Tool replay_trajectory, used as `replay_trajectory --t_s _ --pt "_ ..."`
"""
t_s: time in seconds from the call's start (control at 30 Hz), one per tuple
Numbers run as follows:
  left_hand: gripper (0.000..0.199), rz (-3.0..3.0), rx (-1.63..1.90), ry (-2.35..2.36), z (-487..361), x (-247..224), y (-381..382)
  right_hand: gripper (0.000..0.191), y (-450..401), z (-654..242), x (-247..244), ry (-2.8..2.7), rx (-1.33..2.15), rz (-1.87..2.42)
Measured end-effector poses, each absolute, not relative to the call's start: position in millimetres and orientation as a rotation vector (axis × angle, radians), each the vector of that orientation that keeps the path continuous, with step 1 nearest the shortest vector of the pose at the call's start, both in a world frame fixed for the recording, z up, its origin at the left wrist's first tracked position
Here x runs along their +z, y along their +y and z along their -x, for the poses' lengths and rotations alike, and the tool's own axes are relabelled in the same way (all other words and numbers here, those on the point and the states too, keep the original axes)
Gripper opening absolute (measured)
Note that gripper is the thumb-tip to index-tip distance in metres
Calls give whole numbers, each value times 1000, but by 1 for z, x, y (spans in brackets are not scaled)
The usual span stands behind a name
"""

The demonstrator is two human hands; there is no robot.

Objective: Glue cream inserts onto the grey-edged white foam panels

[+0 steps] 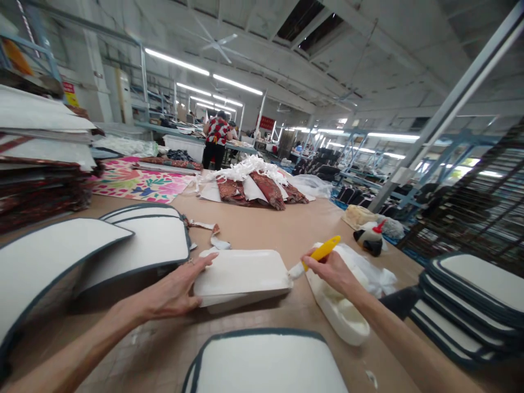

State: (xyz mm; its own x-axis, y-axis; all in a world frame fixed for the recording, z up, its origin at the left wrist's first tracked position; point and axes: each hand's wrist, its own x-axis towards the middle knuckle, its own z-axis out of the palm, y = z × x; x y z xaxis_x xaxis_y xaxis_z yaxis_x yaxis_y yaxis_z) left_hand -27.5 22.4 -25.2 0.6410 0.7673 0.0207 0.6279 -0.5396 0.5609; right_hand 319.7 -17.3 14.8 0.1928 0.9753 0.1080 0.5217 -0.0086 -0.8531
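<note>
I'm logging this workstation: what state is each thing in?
Left grip: closed on white panel
White panel: held at left end
Right grip: closed on brush
Brush: tip at panel's right edge
White tray: open-topped
Red-tipped bottle: red tip fitted
Dark-edged panels at right: stacked
Tube lights: lit

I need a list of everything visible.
pale piece: at least one, white, centre
brush: one, yellow, right
container: one, white, lower right
dark-rimmed panels: many, white, left, front, right
bottle: one, red-tipped, right
cloth heap: one, brown and white, back
floral sheet: one, multicoloured, back left
person: at least one, red top, background
lights: many, white, overhead
table: one, brown, centre
left hand: one, bare, on pale piece
right hand: one, bare, on brush
</note>
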Motion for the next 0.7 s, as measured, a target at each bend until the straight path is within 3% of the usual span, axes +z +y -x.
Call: replay_trajectory --t_s 0.2,0.4,0.53,0.7 --pt "67 -2161 689 1147 40 -28 33 21 17 -246 19 -1502 859 1455" --pt "67 -2078 929 1196 44 -48 33 19 63 -160 6 -1637 1019 1291" --pt "65 -2175 861 1157 37 -54 20 14 74 -154 -5 -1687 1020 1331" --pt "64 -2255 620 1125 36 -58 24 21 73 -219 -11 -1641 898 1551"
